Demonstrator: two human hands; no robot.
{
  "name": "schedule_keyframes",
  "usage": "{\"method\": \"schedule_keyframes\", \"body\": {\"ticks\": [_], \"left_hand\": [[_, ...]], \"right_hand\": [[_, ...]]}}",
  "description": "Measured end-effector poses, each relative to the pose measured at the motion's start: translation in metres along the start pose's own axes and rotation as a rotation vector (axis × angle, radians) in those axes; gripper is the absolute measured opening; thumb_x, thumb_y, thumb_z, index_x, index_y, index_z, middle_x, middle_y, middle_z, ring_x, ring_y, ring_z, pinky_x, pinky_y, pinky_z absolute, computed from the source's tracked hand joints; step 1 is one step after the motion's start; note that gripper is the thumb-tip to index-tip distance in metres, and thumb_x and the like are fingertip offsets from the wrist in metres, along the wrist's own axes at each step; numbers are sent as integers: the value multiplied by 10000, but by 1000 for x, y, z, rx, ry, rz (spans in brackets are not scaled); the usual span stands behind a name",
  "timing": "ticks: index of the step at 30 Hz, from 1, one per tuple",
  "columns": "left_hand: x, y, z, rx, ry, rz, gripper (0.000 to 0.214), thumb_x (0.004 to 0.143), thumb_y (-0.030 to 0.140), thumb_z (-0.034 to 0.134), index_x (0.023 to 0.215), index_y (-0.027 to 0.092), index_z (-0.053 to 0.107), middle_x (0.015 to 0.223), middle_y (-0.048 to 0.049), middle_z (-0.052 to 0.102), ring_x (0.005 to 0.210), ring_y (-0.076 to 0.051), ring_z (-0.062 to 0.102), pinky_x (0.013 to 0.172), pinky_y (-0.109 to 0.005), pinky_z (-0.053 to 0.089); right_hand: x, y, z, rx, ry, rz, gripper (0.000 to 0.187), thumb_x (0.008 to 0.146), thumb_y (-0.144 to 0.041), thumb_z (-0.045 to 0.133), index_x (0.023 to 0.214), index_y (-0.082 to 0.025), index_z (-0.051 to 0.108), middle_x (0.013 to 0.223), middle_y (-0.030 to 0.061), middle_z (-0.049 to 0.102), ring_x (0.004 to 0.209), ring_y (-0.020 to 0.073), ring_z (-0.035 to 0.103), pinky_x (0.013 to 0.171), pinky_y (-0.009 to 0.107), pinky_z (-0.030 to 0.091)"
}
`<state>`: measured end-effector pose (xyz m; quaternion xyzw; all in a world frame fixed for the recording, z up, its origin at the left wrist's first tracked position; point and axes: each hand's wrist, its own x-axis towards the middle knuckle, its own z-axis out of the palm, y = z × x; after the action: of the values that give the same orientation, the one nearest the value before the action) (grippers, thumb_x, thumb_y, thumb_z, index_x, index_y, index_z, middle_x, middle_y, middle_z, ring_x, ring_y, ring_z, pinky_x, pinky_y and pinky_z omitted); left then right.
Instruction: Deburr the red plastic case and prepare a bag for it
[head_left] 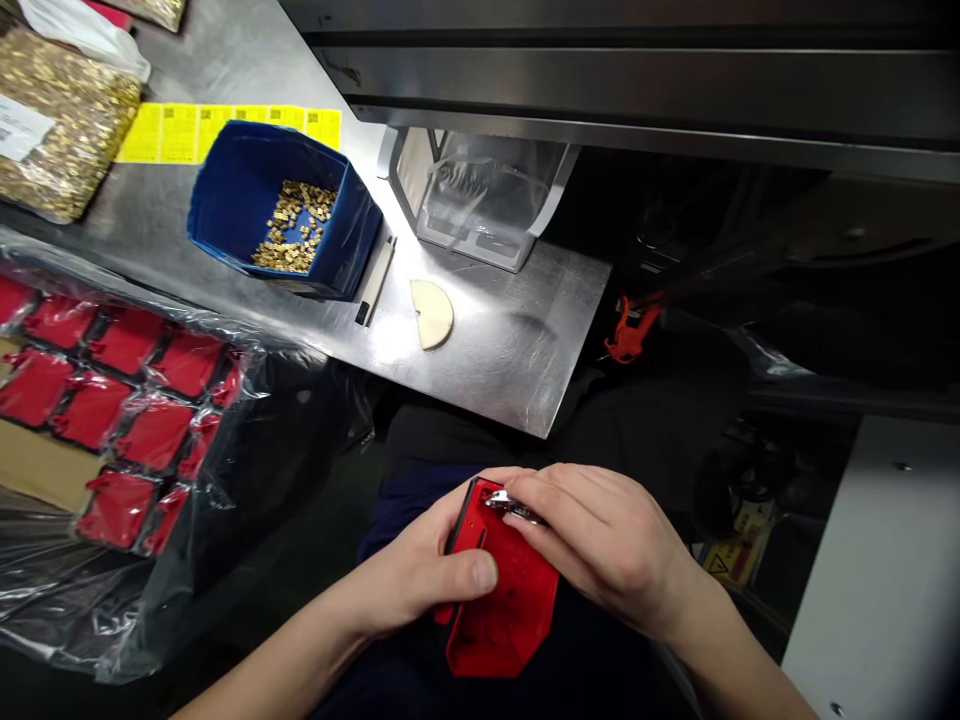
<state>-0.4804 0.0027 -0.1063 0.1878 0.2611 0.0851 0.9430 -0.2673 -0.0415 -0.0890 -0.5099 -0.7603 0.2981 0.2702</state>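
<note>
My left hand (439, 565) is closed round a red plastic housing (510, 600) with a black edge, held over my lap. Its thumb presses on the near side of the part. The fingers of my right hand (600, 530) are pinched on a small shiny metal tool (517, 507), whose kind I cannot make out. The tip of this tool is at the upper inside corner of the housing. Most of the tool is hidden under my right fingers.
On the steel table (502, 340) are a blue bin (217, 215) of small brass pieces (300, 225), a marker (376, 280), a half-round cream piece (432, 313), yellow labels (180, 133) and a clear bin (480, 215). Plastic-lined rows of red parts (124, 340) lie left. An overhead metal edge (637, 90) crosses above.
</note>
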Motion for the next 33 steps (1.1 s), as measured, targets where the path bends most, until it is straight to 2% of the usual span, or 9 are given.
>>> {"method": "schedule_keyframes", "body": {"ticks": [7,14,20,26,28,30,33], "left_hand": [[1,2,-1,18,-6,-8,827,836,545,788,1515,250,419,1349,-119,609,1165,-286,612,943,-364,458],[2,0,-3,25,0,-12,868,828,566,784,1540,261,394,1403,-124,577,1207,-314,588,1005,-402,433],[4,3,-4,65,-9,-18,938,816,584,787,1574,264,336,1402,-125,578,1218,-323,574,996,-398,436],[7,3,-4,46,-15,-9,888,834,575,773,1556,233,384,1338,-123,611,1169,-297,587,989,-387,442],[7,0,-6,22,-24,-21,878,828,570,781,1542,219,409,1294,-119,632,1098,-267,609,939,-360,460],[6,-2,-7,9,-24,-51,871,823,561,791,1535,220,423,1235,-105,658,1022,-232,629,878,-324,474],[3,-3,-8,11,28,-99,914,797,571,811,1545,234,408,1283,-116,661,1105,-270,642,942,-358,475]], "right_hand": [[2,-1,0,-50,11,-40,190,980,-97,617,1167,-89,648,1021,114,756,881,213,712,813,355,583],[0,1,2,-186,13,-119,222,937,-78,657,1159,-66,647,893,86,714,777,209,653,680,372,544],[3,3,2,-169,24,-137,181,935,-69,652,1115,-72,653,892,91,721,760,204,638,636,365,515],[1,5,1,-135,3,-142,193,945,-60,632,1138,-58,651,930,118,740,777,221,673,646,362,532],[0,7,0,-35,1,-105,205,958,-69,622,1160,-80,656,956,100,748,802,202,690,693,339,556],[-1,14,1,90,72,10,193,969,-99,629,1153,-132,674,976,65,755,833,172,705,749,296,571],[-3,31,9,207,321,383,141,961,-229,683,1100,-215,698,944,16,745,770,139,698,715,252,574]]}}
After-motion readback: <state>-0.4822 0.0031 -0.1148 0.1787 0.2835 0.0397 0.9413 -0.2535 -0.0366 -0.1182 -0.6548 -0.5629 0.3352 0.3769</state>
